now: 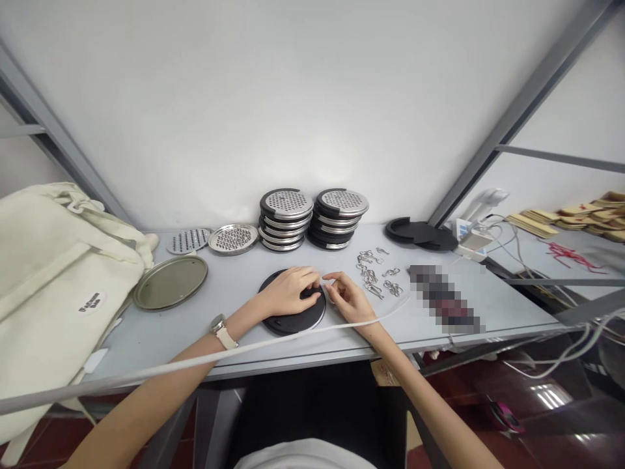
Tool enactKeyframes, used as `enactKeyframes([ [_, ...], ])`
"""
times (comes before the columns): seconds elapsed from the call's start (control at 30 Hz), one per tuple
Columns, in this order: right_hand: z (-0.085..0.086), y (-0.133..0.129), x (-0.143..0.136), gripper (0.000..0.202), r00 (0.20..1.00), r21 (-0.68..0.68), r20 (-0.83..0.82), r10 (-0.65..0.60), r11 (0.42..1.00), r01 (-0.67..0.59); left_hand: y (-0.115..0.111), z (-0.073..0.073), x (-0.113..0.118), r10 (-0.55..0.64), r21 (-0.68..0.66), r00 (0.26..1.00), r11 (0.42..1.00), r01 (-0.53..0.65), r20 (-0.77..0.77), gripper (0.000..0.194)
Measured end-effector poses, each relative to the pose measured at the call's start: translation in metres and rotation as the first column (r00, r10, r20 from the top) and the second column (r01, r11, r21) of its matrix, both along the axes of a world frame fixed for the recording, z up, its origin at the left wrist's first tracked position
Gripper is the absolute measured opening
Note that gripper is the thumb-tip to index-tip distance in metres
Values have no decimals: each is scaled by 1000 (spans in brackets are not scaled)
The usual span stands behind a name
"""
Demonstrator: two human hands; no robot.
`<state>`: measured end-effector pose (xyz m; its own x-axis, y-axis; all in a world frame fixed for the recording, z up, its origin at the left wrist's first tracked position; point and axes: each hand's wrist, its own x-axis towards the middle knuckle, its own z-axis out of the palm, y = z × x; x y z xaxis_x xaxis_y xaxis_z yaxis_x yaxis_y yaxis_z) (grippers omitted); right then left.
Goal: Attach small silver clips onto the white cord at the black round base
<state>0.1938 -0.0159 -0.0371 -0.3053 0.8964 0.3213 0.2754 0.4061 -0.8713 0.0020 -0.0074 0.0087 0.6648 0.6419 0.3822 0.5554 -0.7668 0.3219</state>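
A black round disc with a silvery rim lies flat near the table's front edge. My left hand rests over its upper part, with the fingers curled and the thumb bent towards them; its fingertips press on the disc's black surface. Just beside the disc's right edge is my right hand, thumb and index finger bent towards my left fingertips. Anything small between the right fingers is too small to make out. Several metal clips lie loose to the right of my right hand.
Two stacks of grater discs stand by the wall. Left are loose graters, an olive-coloured lid and a cream bag. Black round parts lie right. A white cable crosses in front of both arms.
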Motion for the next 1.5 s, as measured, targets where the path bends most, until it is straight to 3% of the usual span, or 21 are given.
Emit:
enactKeyframes([
  [0.1, 1, 0, -1, 31, 998, 42, 46, -37, 998, 35, 0, 0, 0, 1, -4, 1000, 1000, -1, 0, 5],
  [0.37, 4, -4, -2, 24, 978, 88, 207, -9, 996, -10, 2, -1, 1, 17, 6, 1000, 1000, -17, 4, 7],
  [1.5, 8, -7, -2, 19, 981, 58, 189, 34, 997, -46, -1, 1, 3, 1, 52, 1000, 999, 1, -27, 6],
])
